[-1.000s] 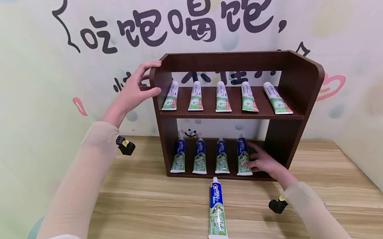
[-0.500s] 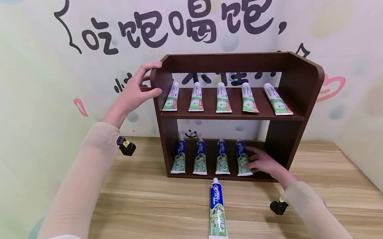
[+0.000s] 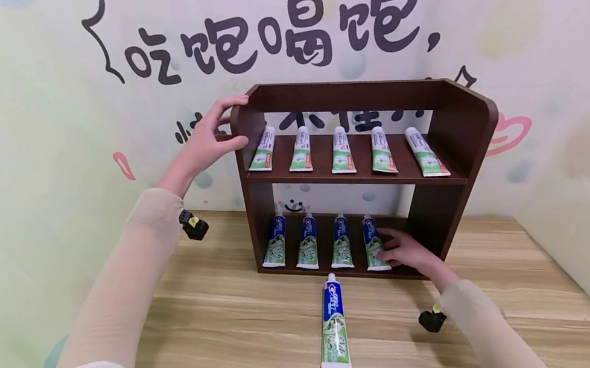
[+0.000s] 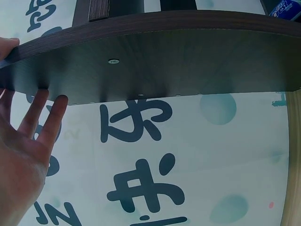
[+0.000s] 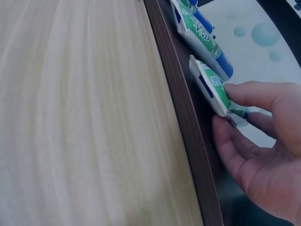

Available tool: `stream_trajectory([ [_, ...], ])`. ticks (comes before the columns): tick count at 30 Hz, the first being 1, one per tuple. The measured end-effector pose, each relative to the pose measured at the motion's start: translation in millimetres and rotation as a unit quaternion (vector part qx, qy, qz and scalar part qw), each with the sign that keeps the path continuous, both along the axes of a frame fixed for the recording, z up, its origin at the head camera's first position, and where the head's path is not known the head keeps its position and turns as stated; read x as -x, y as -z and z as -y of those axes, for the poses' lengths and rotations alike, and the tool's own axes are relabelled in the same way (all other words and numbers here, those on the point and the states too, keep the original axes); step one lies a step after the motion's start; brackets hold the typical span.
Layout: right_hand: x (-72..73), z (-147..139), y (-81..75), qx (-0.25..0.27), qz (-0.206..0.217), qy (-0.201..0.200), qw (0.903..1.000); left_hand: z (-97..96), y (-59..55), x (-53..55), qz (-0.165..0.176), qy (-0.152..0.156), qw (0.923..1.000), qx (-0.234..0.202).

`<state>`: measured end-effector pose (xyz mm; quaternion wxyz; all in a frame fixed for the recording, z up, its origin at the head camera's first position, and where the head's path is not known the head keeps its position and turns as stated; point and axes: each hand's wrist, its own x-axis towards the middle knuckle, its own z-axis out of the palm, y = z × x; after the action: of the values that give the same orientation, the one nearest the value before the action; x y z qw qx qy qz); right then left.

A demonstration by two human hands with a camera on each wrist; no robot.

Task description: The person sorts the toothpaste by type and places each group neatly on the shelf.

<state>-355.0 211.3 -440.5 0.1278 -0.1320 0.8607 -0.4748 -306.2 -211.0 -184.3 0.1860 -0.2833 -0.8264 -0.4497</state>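
At the right of the lower tier, my right hand (image 3: pixel 406 251) pinches a blue-and-green toothpaste tube (image 3: pixel 374 245) by its side. In the right wrist view, the thumb lies on the tube (image 5: pixel 211 87) and the other fingers curl at its edge. My left hand (image 3: pixel 208 139) grips the upper left side panel of a dark brown two-tier shelf (image 3: pixel 349 88). The left wrist view has its fingers (image 4: pixel 55 115) behind that panel and the thumb at the front edge. Another blue-and-green toothpaste tube (image 3: pixel 334 325) lies on the table in front, cap toward the shelf.
Three more blue-and-green tubes (image 3: pixel 307 243) lean in a row on the lower tier, left of the held one. Several white-and-green tubes (image 3: pixel 342 151) line the upper tier. The shelf stands on a wood-grain table (image 3: pixel 222 313) against a printed wall (image 3: pixel 145 19).
The held tube's cap end has swung left and down a little, with my right fingers following it. My left hand stays on the shelf, and the tube in front has not moved.
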Motion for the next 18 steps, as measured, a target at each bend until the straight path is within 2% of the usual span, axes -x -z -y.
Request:
stream_trajectory([
  [7,-6.9,1.5,2.6,-0.011,-0.013,0.008,0.9998,-1.2,-0.4,-0.9,0.003,0.000,1.0000,0.003],
  [18,-13.5,1.3,9.1,-0.031,-0.065,0.010,0.9973,-0.5,0.7,0.2,0.002,-0.003,1.0000,-0.001],
])
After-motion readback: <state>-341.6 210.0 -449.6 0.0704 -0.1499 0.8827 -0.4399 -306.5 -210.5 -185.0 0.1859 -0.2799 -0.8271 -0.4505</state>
